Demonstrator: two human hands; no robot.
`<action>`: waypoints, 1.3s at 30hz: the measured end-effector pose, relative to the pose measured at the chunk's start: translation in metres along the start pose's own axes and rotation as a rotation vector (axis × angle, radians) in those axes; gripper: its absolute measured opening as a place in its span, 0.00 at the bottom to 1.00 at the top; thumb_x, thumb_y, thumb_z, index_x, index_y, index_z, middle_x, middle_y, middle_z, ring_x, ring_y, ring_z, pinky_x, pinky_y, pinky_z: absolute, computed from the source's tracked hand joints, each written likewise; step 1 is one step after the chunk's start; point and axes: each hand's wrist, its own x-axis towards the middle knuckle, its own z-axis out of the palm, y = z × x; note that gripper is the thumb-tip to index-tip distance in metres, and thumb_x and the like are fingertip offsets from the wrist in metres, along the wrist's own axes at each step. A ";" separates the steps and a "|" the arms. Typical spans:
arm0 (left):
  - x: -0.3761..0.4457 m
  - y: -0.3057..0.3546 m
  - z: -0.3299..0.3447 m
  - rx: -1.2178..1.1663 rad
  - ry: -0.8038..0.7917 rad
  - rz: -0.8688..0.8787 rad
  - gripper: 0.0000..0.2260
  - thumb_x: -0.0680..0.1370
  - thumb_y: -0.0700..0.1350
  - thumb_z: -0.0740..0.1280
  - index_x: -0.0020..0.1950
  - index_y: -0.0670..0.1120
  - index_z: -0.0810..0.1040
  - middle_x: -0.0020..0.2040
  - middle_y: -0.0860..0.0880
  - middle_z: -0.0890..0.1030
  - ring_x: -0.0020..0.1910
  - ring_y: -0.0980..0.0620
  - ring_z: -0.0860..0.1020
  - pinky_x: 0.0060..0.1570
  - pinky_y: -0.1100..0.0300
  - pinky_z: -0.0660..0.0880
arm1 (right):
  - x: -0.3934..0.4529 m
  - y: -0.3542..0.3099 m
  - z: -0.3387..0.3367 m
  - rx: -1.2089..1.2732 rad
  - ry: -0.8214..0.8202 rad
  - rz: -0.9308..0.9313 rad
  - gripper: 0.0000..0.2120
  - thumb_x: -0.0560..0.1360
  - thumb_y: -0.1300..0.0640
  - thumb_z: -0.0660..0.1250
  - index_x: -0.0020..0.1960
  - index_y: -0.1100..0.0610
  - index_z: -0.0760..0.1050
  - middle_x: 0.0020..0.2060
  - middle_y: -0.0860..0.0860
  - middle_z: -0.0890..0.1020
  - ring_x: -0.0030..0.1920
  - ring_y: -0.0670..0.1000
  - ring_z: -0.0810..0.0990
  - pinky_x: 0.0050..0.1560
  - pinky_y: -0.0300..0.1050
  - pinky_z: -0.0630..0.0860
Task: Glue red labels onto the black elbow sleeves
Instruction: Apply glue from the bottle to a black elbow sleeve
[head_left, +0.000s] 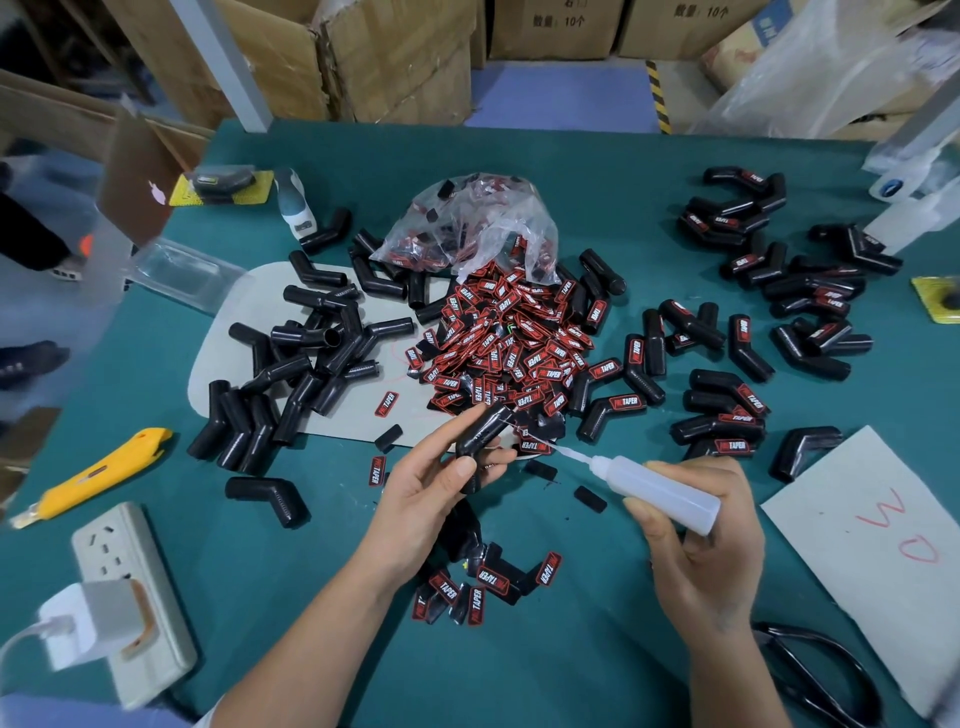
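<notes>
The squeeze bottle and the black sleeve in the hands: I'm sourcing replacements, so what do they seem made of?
The squeeze bottle looks like soft translucent plastic: milky, matte walls and a thin clear nozzle. The black sleeve in the left hand looks like rubber or soft vinyl: smooth, semi-glossy, with moulded ribs at the bend. Which of the two, the look leaves open.

Looking forward and steeply down from head height, wide-angle, bending straight edges toward the frame borders. Facing across the green table (597, 171) toward stacked cardboard boxes (395, 62) at the far side. Sitting close over the near table edge, taking in both forearms entering from the bottom, the left hand (441, 483) and right hand (701, 540) filling the lower middle. Being a single view, sharing no part of the scene with another
</notes>
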 end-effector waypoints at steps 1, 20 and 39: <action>0.000 0.000 0.000 -0.005 0.002 -0.002 0.24 0.82 0.50 0.72 0.78 0.49 0.74 0.70 0.39 0.80 0.68 0.35 0.79 0.66 0.52 0.77 | 0.000 0.000 0.000 -0.002 0.002 0.002 0.20 0.82 0.40 0.67 0.54 0.58 0.77 0.49 0.48 0.80 0.52 0.43 0.78 0.51 0.36 0.73; -0.001 0.004 0.002 -0.022 0.026 -0.009 0.21 0.83 0.45 0.70 0.77 0.50 0.76 0.68 0.40 0.81 0.67 0.37 0.80 0.66 0.53 0.77 | 0.000 0.001 -0.001 -0.007 0.005 0.013 0.22 0.82 0.39 0.67 0.54 0.60 0.78 0.50 0.48 0.80 0.52 0.41 0.77 0.53 0.33 0.72; 0.000 0.003 0.002 0.028 0.021 0.006 0.24 0.82 0.50 0.73 0.78 0.49 0.74 0.68 0.38 0.81 0.68 0.36 0.80 0.66 0.52 0.77 | -0.002 0.000 0.001 -0.015 -0.021 -0.031 0.18 0.82 0.41 0.67 0.54 0.57 0.77 0.47 0.50 0.81 0.51 0.43 0.77 0.49 0.35 0.73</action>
